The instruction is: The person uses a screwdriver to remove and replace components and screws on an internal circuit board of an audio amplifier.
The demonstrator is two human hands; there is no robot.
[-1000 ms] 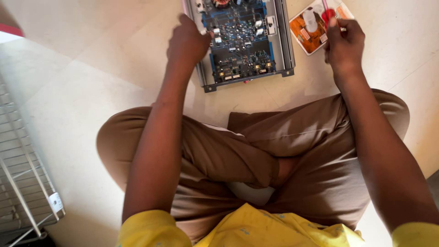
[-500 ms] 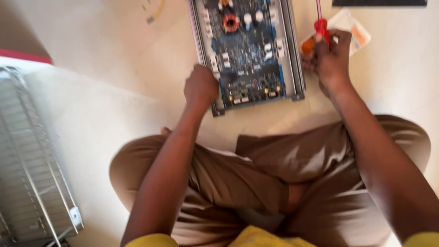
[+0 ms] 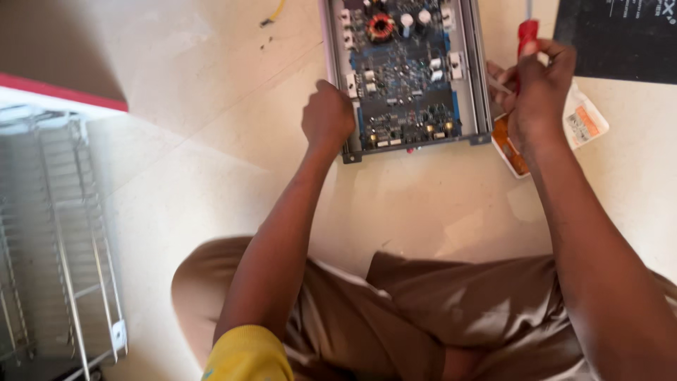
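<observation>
Circuit board: an open metal case (image 3: 405,77) with a blue board inside lies flat on the floor at 12 o'clock from the seated person.
Left hand (image 3: 328,116): curled closed, resting on the case's left rail.
Right hand (image 3: 539,92): closed round a red-handled screwdriver (image 3: 527,35), at 1 o'clock, above a small plastic packet (image 3: 582,123).
Handling: looks rigid and weighty; parts fragile, so grip the side rails.
Nearby: wire rack (image 3: 56,233) at 9 o'clock.

white wire rack (image 3: 63,240), black panel (image 3: 620,35), pale floor (image 3: 211,92).
</observation>
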